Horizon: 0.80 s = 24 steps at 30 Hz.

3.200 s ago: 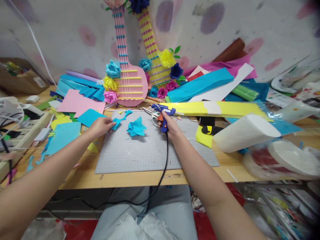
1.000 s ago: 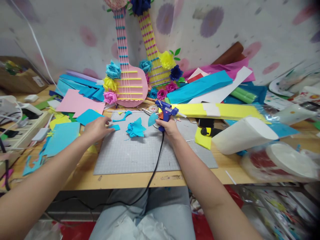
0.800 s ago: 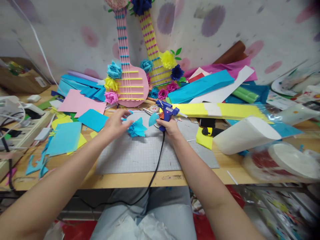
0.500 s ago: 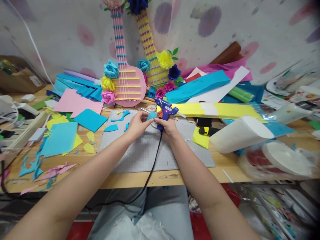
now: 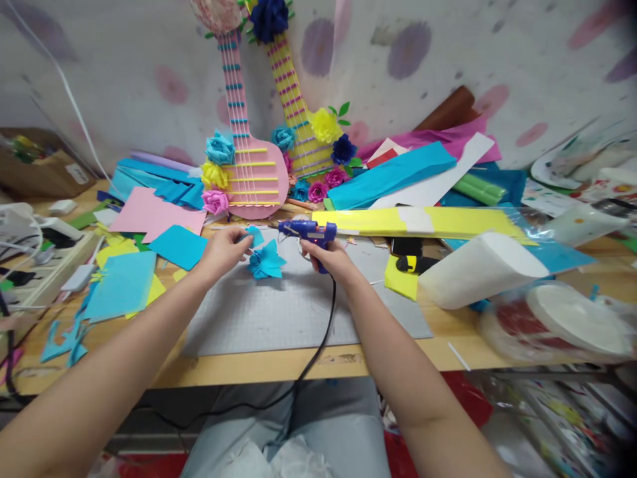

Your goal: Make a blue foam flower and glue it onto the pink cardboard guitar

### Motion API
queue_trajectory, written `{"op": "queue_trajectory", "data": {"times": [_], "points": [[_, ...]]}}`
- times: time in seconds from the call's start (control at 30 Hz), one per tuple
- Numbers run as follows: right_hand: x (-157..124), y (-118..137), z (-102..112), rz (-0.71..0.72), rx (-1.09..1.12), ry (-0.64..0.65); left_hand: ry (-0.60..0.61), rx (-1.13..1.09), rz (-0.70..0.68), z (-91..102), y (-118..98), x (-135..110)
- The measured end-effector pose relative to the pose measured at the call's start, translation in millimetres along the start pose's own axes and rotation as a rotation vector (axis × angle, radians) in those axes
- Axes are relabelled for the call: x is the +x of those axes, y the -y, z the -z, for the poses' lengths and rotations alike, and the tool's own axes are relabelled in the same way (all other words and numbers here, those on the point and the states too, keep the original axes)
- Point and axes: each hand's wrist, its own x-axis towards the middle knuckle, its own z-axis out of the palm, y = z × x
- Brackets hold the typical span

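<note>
My right hand (image 5: pixel 334 260) is wrapped round the grip of a blue hot glue gun (image 5: pixel 309 230), whose nozzle points left. A black cord hangs from the gun's handle down past the table edge. To its left, my left hand (image 5: pixel 225 253) is closed, with a small light-blue paper petal (image 5: pixel 255 235) pinched at the fingertips. Just below that petal, a blue paper flower (image 5: pixel 267 261) with pointed petals rests on the grey cutting mat (image 5: pixel 293 315). The nozzle is near the petal but apart from it.
Behind the mat, a pink paper guitar (image 5: pixel 256 174) and a yellow one (image 5: pixel 298 126) lean on the wall. Coloured paper (image 5: pixel 119 282) and scraps lie left. A yellow paper pack (image 5: pixel 458 222), a white roll (image 5: pixel 482 269) and a bagged tub (image 5: pixel 572 322) stand right.
My hands have moved apart, the left hand going left with the petal. The glue gun has turned so its nozzle points left. The blue flower on the mat now shows fully.
</note>
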Motion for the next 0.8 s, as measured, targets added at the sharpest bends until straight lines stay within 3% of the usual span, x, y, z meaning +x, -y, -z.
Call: {"op": "queue_trajectory", "data": {"times": [0.23,0.63,0.8], "points": [[-0.6,-6.3,-2.5,-0.034,-0.221,0.067,0.013,0.179,-0.046,7.5,0.0,-9.1],[0.0,-5.6,-3.6,0.122,-0.233,0.07,0.039,0.04,-0.015,5.4,-3.4,-11.8],[0.4,-5.8,-4.0,0.126,-0.249,0.066,0.06,-0.019,0.031,3.4,-3.8,-11.9]]}}
